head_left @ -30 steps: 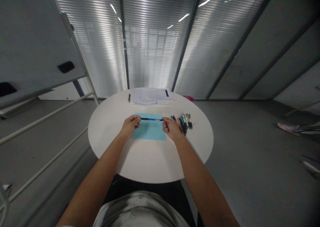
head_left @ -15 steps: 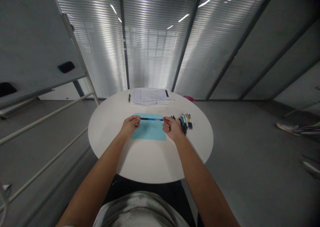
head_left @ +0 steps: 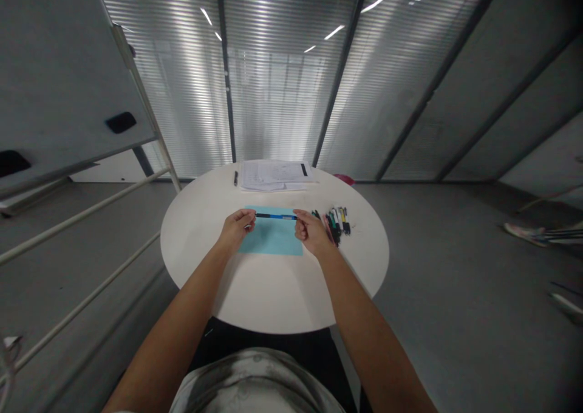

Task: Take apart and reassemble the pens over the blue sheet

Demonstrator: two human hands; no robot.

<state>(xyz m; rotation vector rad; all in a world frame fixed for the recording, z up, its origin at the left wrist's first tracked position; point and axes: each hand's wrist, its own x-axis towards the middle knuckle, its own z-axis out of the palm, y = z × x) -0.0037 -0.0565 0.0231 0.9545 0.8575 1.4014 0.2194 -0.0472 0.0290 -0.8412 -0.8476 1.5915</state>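
Observation:
A slim blue pen (head_left: pixel 276 217) with a black left part lies level between my hands, above a light blue sheet of paper (head_left: pixel 272 240) on the round white table. Its black end is pinched in the fingers of my left hand (head_left: pixel 238 226). My right hand (head_left: pixel 310 228) grips the opposite end, thumb and forefinger together and the other fingers curled. Just right of that hand several pens and markers (head_left: pixel 337 220), with black, green, white and yellow parts, lie in a loose group; my right hand hides some of them.
At the far side of the round table (head_left: pixel 259 297) lies a stack of printed papers (head_left: pixel 273 176), a dark pen (head_left: pixel 235 178) to its left. A whiteboard on a white metal frame (head_left: pixel 91 206) stands at the left. Glass panels with blinds (head_left: pixel 277 85) rise behind.
The fingers of my right hand have shifted slightly up and left at the pen's end. My left hand and the things on the table look unmoved.

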